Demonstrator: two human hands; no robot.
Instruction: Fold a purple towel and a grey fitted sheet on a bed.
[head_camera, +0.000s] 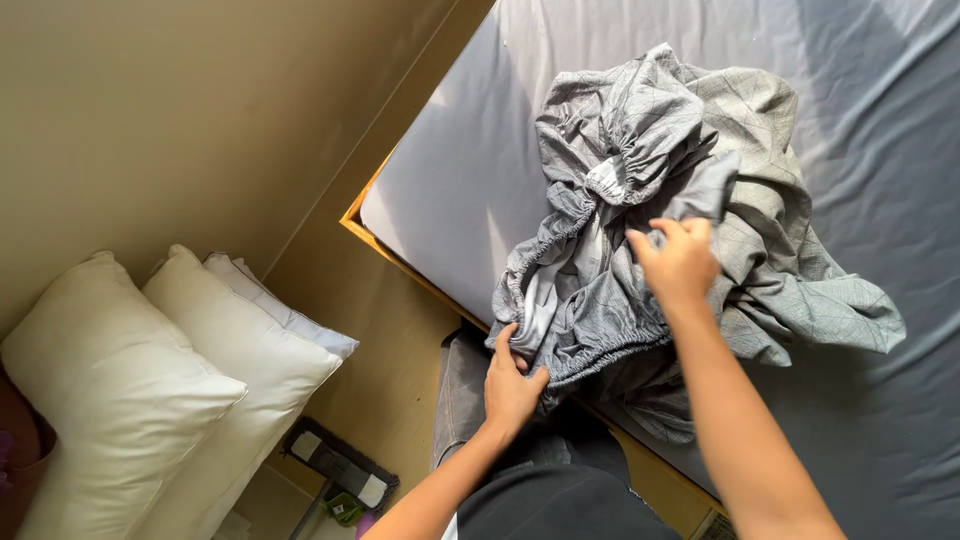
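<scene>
Both hands clamped on crumpled grey fitted sheet (640, 230) on mattress (450, 170): left hand (510, 385) at its near elastic hem, right hand (678, 262) pinching a mid fold. Pillows (150, 380) beyond bed corner.

Crumpled fitted sheet (660, 230) on mattress (880, 420) upper right of frame, pillows (170, 380) on floor lower left, mop head (340, 465) just right of pillows.

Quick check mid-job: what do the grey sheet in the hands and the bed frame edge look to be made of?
The grey sheet looks like thin woven cloth, likely cotton or a blend: matte, finely lined, creasing softly, with a gathered elastic hem. Both the left hand and right hand pinch it. The bed frame looks like wood or wood veneer: tan, smooth, with a straight hard edge.
</scene>
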